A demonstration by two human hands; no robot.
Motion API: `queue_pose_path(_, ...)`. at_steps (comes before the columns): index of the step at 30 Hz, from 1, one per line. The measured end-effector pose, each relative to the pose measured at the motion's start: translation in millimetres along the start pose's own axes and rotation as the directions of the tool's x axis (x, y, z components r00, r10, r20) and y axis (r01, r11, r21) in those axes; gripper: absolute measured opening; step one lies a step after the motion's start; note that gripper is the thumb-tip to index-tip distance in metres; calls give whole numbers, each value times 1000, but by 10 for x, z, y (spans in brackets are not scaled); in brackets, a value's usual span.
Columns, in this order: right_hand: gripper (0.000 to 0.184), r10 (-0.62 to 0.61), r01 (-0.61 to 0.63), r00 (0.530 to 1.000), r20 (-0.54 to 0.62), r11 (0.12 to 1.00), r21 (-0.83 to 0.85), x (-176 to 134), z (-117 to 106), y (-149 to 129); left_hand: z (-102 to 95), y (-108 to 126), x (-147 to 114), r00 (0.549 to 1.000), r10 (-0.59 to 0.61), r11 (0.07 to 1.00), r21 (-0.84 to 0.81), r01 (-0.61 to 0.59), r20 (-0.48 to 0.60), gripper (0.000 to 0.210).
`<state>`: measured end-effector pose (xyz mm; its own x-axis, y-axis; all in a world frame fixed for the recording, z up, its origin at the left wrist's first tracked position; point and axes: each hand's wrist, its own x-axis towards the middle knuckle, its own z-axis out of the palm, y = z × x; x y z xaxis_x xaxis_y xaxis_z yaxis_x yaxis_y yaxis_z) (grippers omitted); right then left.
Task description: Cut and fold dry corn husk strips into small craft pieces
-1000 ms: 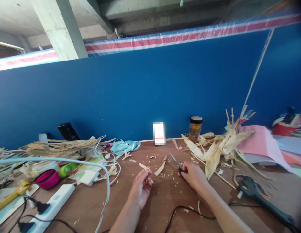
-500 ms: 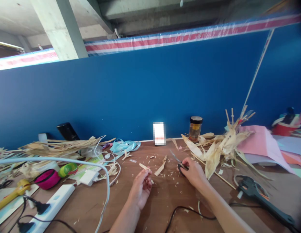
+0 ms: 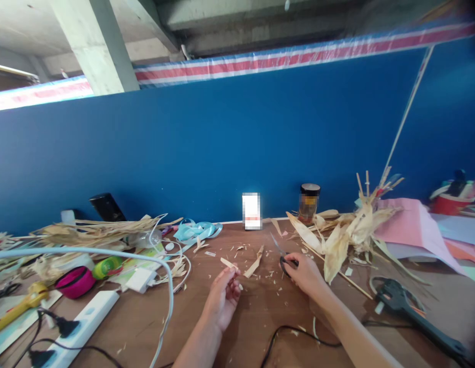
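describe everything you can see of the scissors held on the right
The scissors have black handle loops and slim grey blades that look like metal. The right grip holds them by the handles, partly covering these. The blades point away from the person and leftward, over the brown table. Whether a small gap parts the blades, or they touch the table, is unclear.

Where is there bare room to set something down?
Bare tabletop shows between the white cable and left forearm; between the left hand and right hand, scraps lie scattered. Crowded: left, beyond the power strip; right, around the dried husks.
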<state>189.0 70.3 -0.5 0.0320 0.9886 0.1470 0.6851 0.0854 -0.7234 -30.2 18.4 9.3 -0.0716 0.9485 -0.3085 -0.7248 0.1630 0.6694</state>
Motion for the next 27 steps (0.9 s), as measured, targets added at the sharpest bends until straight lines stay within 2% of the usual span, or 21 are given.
queue_pose_path(3,19,-94,83,991,-100,990,-110,29,19,37,-4,-5,5,1000,-2,1000,2,2,0,10)
queue_pose_path(6,19,-135,118,983,-122,984,-135,43,32,67,-10,-8,9,1000,-3,1000,8,3,1,12)
queue_pose_path(12,11,-70,57,993,-100,990,-128,-17,-44,11,-10,-8,12,1000,2,1000,13,-2,-1,12)
queue_pose_path(16,11,-113,103,992,-53,983,-154,-32,-70,-10,-26,-20,22,1000,3,1000,24,-3,14,13)
queue_pose_path(20,8,-120,118,993,-22,989,-92,-17,-26,24,-40,-28,24,1000,12,1000,23,-12,20,14)
queue_pose_path(24,4,-68,68,998,-1,997,-32,-9,0,52,-31,-22,27,1000,12,1000,24,-12,17,14)
queue_pose_path(27,4,-51,51,999,2,995,-89,-9,-21,38,-33,-22,34,1000,12,999,30,-13,16,15)
